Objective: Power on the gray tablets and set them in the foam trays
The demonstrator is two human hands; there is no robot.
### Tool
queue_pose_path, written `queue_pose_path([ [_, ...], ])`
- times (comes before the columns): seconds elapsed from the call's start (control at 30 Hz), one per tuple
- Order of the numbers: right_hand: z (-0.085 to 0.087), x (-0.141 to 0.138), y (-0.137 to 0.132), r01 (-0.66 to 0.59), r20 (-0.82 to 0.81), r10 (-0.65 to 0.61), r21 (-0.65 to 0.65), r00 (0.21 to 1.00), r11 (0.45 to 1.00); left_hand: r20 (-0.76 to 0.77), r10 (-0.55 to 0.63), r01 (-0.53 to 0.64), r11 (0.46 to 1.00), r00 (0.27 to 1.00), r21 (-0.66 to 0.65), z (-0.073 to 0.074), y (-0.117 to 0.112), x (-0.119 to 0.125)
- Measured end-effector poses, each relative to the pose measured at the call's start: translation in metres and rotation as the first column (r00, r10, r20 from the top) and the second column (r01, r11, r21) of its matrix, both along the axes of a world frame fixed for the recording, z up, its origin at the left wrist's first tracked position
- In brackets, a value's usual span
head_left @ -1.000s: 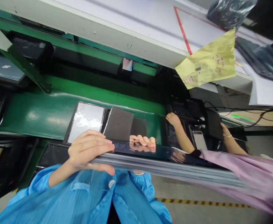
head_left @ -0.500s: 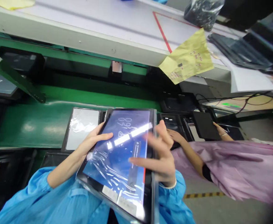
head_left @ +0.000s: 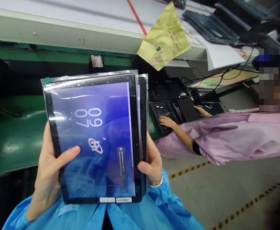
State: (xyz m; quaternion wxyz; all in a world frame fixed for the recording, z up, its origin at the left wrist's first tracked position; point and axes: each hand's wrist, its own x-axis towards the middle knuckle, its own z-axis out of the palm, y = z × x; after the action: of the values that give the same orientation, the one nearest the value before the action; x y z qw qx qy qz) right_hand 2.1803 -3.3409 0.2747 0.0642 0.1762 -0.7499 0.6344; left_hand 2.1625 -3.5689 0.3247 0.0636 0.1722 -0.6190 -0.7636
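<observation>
A tablet [head_left: 111, 127] under clear film fills the middle of the view, held up in front of my blue smock. Its lit blue screen shows large digits, a logo and a small notification, all turned sideways. A second tablet [head_left: 143, 134] lies behind it, its edge jutting out to the right. My left hand [head_left: 46, 172] is closed on the left edge, thumb laid on the screen and fingers hidden behind. My right hand [head_left: 153, 161] grips the right edges of both tablets, with its thumb in front. White labels [head_left: 116, 200] are stuck along the lower bezel.
Behind runs a green surface [head_left: 22, 140] below a white shelf [head_left: 65, 33]. A yellow sheet [head_left: 165, 40] hangs off the shelf edge. At right, a co-worker in a pink sleeve [head_left: 223, 134] has hands at black trays with devices [head_left: 164, 113].
The tablets have been raised and straightened to face me. My right hand has moved from over the screen to the right edges. The view has swung rightward.
</observation>
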Motion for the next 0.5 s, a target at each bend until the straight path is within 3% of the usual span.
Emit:
queue_pose_path([
  [0.07,0.008,0.000,0.001,-0.038,0.014,0.041,-0.156,0.999,0.987,0.031,0.005,-0.004,1.000,1.000,-0.012,0.002,0.001,0.000],
  [0.27,0.013,0.002,0.000,-0.025,0.087,0.037,-0.137,0.995,0.990,0.065,-0.052,0.049,0.998,0.997,0.047,0.003,0.003,-0.001],
  [0.5,0.018,0.009,0.001,0.020,0.263,0.067,-0.313,0.962,0.950,0.061,-0.084,0.080,0.994,0.995,0.079,-0.005,0.003,-0.004],
])
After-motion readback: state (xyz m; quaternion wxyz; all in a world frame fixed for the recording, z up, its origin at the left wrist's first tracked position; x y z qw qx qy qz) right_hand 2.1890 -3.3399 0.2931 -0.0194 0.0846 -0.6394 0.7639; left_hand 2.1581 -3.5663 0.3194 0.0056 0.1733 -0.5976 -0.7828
